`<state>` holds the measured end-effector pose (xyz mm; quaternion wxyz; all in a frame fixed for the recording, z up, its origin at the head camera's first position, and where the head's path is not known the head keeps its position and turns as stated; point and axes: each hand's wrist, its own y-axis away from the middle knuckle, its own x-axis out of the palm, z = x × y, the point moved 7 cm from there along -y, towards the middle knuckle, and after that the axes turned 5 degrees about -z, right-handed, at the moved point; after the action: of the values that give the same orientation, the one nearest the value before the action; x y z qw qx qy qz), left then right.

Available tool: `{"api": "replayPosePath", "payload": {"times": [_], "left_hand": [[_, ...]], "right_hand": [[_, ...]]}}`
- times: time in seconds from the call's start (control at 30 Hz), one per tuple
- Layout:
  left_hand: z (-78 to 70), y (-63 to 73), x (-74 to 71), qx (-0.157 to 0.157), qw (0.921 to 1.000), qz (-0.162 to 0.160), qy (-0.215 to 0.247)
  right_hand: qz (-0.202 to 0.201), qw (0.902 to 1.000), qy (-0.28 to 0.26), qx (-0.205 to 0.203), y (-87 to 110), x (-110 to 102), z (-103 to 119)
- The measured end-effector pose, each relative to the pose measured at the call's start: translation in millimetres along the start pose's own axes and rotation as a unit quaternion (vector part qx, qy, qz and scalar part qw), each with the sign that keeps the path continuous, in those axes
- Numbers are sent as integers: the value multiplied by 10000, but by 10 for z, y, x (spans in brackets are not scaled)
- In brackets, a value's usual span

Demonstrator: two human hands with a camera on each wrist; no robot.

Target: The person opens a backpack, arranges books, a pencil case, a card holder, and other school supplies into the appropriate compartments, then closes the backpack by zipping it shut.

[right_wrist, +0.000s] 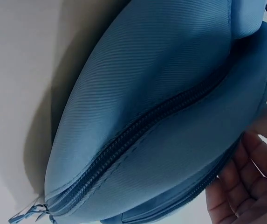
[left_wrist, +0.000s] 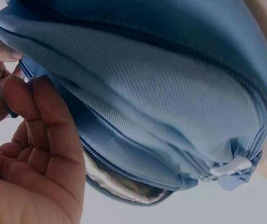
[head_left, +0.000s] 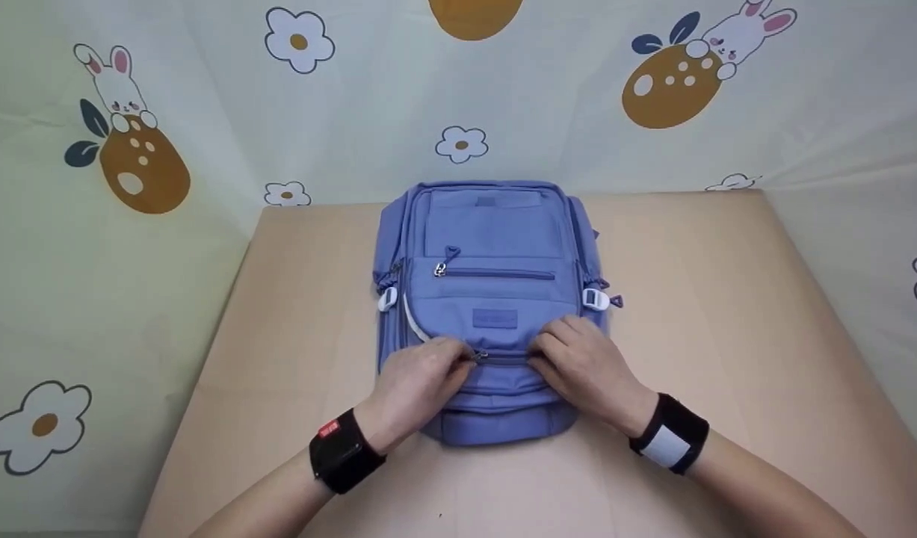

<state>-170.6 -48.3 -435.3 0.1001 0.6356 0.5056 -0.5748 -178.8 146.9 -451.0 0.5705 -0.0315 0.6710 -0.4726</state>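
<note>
A blue backpack (head_left: 495,232) lies front side up on the table. At its lower front pocket, beside a metal zipper slider (head_left: 482,355), my left hand (head_left: 424,377) pinches the zipper pull, which the fingers mostly hide. That pocket's zipper stands partly open on the left, where a pale lining (left_wrist: 124,182) shows. My right hand (head_left: 589,366) has its fingers curled at the right part of the same zipper and grips the pocket's edge. In the right wrist view, another zipper (right_wrist: 138,123) runs closed along the bag's lower side.
A second zipper (head_left: 499,275) with a hanging pull crosses the upper front. White buckles (head_left: 596,300) sit on both sides of the bag. The tan tabletop (head_left: 294,299) surrounds it, and a patterned curtain (head_left: 368,112) hangs behind and at the sides.
</note>
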Motion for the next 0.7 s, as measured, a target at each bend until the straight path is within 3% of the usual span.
{"api": "replayPosePath", "payload": {"times": [0.27, 0.5, 0.7], "left_hand": [[76, 39, -84, 47, 9997, -113, -214], [420, 148, -359, -567, 9964, -236, -588], [575, 182, -445, -692, 9948, -405, -633]], "right_hand": [[-27, 9999, 105, -119, 7, 19, 14], [25, 9998, 150, -153, -8, 17, 13], [0, 9997, 109, -208, -42, 3, 30]]}}
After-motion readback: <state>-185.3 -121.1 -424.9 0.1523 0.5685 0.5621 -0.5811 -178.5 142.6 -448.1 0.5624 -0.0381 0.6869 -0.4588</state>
